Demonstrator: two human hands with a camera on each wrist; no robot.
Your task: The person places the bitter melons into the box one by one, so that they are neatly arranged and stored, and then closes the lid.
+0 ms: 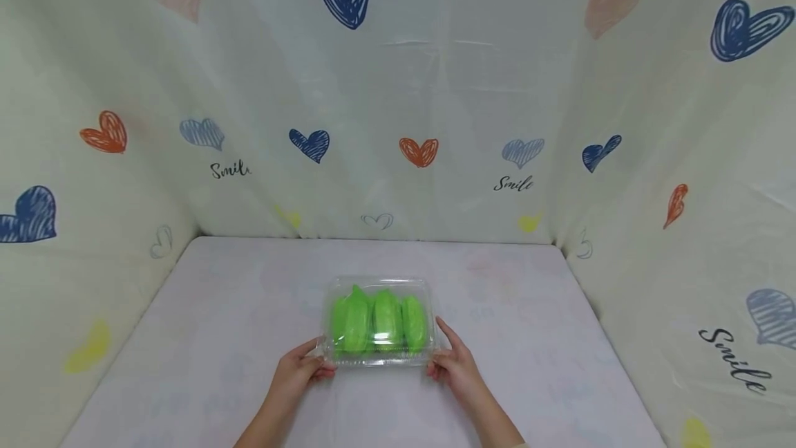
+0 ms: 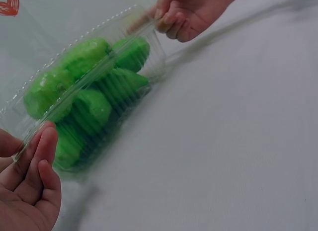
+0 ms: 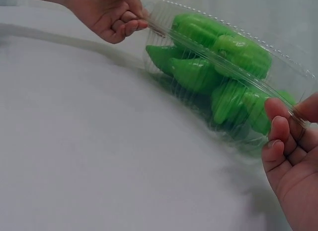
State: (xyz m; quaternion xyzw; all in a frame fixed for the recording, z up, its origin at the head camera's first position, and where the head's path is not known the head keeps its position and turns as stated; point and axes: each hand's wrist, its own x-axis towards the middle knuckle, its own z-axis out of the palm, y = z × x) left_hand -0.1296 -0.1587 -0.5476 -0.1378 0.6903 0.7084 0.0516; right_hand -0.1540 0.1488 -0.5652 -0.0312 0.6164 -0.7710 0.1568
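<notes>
A clear plastic clamshell box (image 1: 379, 359) with a ribbed lower half is between both hands. Inside it lie several bright green, ridged, fruit-like pieces (image 1: 387, 316), seen through the lid. My left hand (image 1: 294, 373) pinches the rim at the near left corner between thumb and fingers, also plain in the left wrist view. At the near right corner, my right hand (image 1: 459, 370) pinches the same rim, its index finger reaching along the box's side in the head view. The lid lies over the lower half. Whether the base touches the table cannot be told.
The white table (image 1: 516, 310) reaches around the box to a far edge. Pale curtains (image 1: 460, 102) with printed hearts and "Smile" lettering hang behind it and along both sides.
</notes>
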